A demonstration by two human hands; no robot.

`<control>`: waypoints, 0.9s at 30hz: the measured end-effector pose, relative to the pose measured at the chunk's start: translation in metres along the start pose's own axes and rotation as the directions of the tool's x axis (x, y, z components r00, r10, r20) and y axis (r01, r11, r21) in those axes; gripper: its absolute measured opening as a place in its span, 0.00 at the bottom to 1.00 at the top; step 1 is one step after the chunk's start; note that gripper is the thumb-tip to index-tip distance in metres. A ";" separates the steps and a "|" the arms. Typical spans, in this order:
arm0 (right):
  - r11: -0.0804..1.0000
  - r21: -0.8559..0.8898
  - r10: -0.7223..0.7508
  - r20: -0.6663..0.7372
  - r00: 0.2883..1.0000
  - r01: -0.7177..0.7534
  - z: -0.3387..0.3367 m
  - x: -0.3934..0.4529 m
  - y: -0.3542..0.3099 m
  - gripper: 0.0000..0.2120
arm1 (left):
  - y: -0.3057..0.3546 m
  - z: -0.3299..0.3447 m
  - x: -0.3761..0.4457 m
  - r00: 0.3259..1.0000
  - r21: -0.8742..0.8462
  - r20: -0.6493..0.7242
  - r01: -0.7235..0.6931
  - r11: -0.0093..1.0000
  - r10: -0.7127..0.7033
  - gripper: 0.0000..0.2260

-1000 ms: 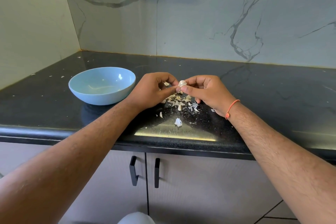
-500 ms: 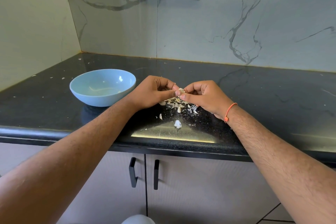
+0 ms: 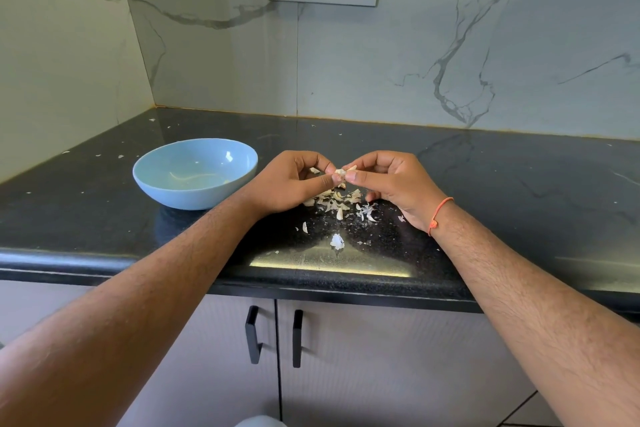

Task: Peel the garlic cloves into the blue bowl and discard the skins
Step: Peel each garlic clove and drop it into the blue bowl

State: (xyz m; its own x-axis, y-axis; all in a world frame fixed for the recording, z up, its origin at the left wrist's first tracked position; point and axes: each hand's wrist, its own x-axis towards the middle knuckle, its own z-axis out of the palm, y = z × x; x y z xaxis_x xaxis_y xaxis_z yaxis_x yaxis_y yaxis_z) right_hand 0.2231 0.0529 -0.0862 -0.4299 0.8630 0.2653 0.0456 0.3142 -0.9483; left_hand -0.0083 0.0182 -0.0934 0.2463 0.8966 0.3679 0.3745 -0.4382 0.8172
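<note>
Since earlier, little moved: small pale garlic clove (image 3: 341,174) still being pinched by left hand (image 3: 291,184) and right hand (image 3: 391,180); skin being stripped, round blue bowl (image 3: 194,173) drop pending.

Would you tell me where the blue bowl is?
In the head view, the bowl sits on the counter, just left of the left hand.

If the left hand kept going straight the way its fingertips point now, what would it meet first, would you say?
Most likely the right hand: the left hand points rightward at it, and both already pinch the same garlic clove between them. Depth is hard to judge from this one view.
</note>
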 end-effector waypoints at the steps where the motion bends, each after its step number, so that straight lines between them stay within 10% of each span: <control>1: 0.999 0.038 0.007 -0.006 1.000 -0.007 -0.001 0.000 -0.001 0.05 | 0.000 0.001 0.000 1.000 -0.006 -0.001 0.004 1.000 -0.004 0.16; 15: 0.990 -0.132 -0.062 -0.098 0.993 0.049 0.002 -0.002 -0.003 0.04 | 0.004 0.005 -0.007 0.962 0.351 -0.205 -0.099 0.931 0.180 0.06; 27: 0.959 -0.237 -0.165 -0.007 0.986 0.159 0.005 0.000 0.002 0.08 | -0.001 0.007 -0.001 0.961 0.454 -0.071 -0.207 0.866 0.267 0.05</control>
State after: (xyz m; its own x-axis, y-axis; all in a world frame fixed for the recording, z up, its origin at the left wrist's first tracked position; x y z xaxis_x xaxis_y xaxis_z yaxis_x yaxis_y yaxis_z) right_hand 0.2185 0.0515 -0.0888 -0.4248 0.8021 0.4196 0.1887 0.5318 -0.8256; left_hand -0.0029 0.0173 -0.0972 0.2731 0.7491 0.6036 0.6796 -0.5943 0.4301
